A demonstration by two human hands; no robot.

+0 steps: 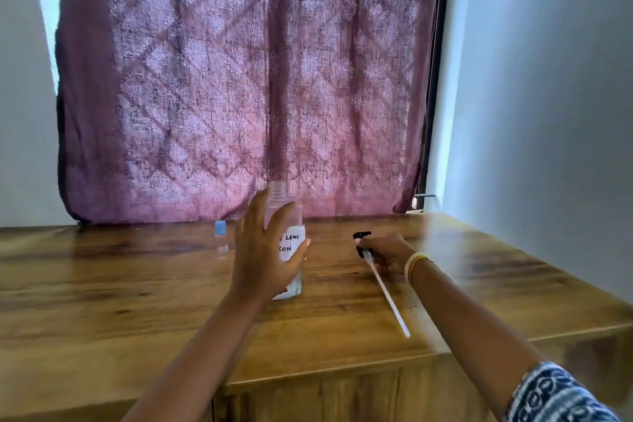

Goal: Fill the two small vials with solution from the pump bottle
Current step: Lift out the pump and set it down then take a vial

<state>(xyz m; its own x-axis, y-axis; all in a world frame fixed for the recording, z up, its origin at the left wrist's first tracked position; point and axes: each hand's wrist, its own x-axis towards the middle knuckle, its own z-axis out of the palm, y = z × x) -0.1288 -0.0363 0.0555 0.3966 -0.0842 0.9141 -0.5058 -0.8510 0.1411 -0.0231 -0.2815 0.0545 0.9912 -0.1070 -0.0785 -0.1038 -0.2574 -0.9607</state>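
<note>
A clear bottle (290, 216) with a white handwritten label stands uncapped on the wooden table (137, 288), its threaded neck bare. My left hand (265, 250) is spread in front of it, fingers straight, thumb across the label; whether it touches the bottle is unclear. To the right, my right hand (383, 252) grips the black pump head (361, 236), which is off the bottle. Its white dip tube (388, 295) slants toward me down to the tabletop. One small vial (221, 238) with a blue cap stands left of the bottle. A second vial is not visible.
A purple patterned curtain (239, 79) hangs right behind the table's far edge. A white wall (548, 113) closes the right side. The table's front edge (342, 373) runs across below my forearms.
</note>
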